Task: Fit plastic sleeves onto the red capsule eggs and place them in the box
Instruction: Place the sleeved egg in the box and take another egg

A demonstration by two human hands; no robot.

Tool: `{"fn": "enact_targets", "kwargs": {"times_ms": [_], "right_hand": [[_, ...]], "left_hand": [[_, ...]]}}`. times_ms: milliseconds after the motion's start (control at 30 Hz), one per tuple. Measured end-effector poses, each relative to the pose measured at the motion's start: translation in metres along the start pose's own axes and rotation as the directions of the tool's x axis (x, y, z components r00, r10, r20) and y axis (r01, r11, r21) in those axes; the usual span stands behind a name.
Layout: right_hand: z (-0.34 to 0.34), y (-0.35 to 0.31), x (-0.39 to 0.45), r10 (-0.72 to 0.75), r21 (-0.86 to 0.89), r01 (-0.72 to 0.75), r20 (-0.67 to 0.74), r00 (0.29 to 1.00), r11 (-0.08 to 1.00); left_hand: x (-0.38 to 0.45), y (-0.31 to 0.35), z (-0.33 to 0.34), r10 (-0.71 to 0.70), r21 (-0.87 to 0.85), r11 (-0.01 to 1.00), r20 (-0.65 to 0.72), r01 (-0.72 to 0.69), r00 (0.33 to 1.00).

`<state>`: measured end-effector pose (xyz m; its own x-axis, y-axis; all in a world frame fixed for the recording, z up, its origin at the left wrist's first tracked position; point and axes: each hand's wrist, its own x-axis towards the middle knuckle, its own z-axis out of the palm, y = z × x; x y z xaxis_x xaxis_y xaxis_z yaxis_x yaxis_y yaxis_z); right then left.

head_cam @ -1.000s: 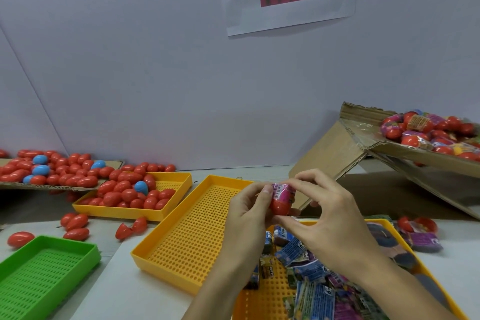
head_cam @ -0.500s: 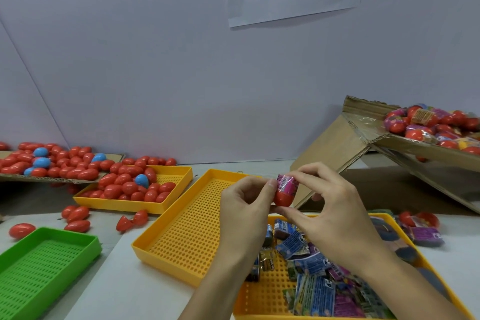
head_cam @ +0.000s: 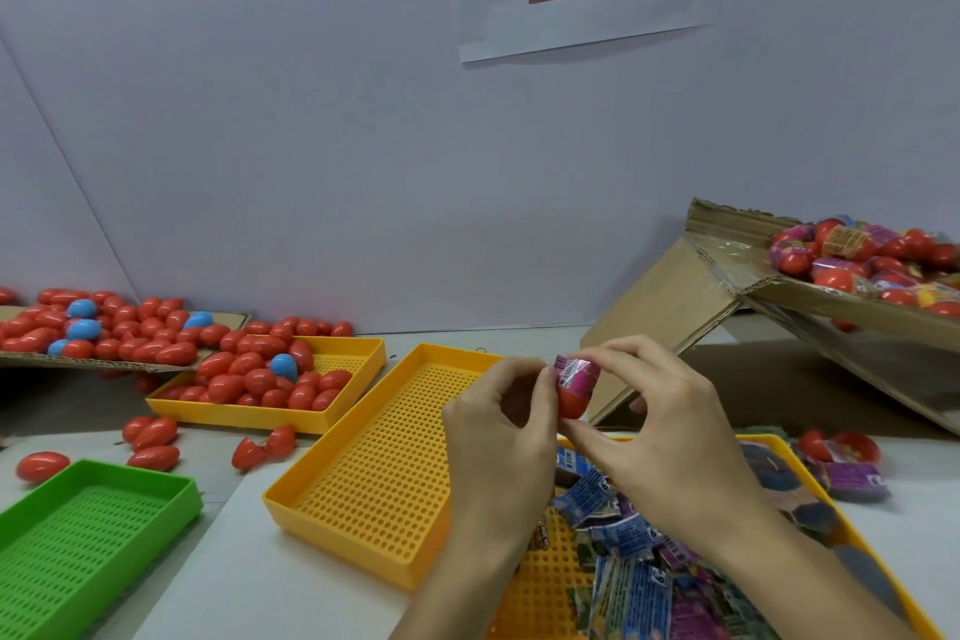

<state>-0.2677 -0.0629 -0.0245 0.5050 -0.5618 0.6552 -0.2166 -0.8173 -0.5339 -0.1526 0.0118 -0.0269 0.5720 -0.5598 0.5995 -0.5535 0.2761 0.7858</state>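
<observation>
Your two hands meet just right of the frame's centre, raised above the desk (head_cam: 270, 582), with both forearms coming up from the bottom edge. Between them you hold a red capsule egg (head_cam: 573, 398) upright, its upper half wrapped in a pink plastic sleeve (head_cam: 575, 373) and its red lower end bare.

Your left hand (head_cam: 501, 437) shows its back to the camera, fingers curled inward, and its fingertips pinch the egg's left side at the sleeve. Your right hand (head_cam: 670, 437) arches over from the right: the index finger curves across the top of the sleeve, while the thumb presses the red bottom from below. The remaining fingers are loosely bent behind.

Under your hands lies an empty yellow perforated tray (head_cam: 311, 499). At the lower right another yellow tray (head_cam: 779, 442) carries a heap of flat printed sleeves (head_cam: 639, 582), blue and purple. At the upper right a tilted cardboard box (head_cam: 727, 276) holds eggs already sleeved. Just below it, on the desk, lie a loose purple sleeve (head_cam: 852, 481) and red egg halves.

At the left of the frame, a third yellow tray (head_cam: 358, 353) and a sheet of cardboard (head_cam: 228, 314) carry bare red eggs with a few blue ones among them. A green tray (head_cam: 176, 489) sits at the lower left. A paper sign (head_cam: 587, 26) hangs on the wall at the top.
</observation>
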Motion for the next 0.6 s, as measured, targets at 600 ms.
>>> {"fn": "enact_targets", "kwargs": {"times_ms": [600], "right_hand": [[-0.0015,0.0005,0.0014,0.078,0.052,-0.077,-0.017,0.997,0.996]], "left_hand": [[-0.0031,0.0039,0.0059,-0.37,-0.445,0.79,0.203,0.422,0.907]]}}
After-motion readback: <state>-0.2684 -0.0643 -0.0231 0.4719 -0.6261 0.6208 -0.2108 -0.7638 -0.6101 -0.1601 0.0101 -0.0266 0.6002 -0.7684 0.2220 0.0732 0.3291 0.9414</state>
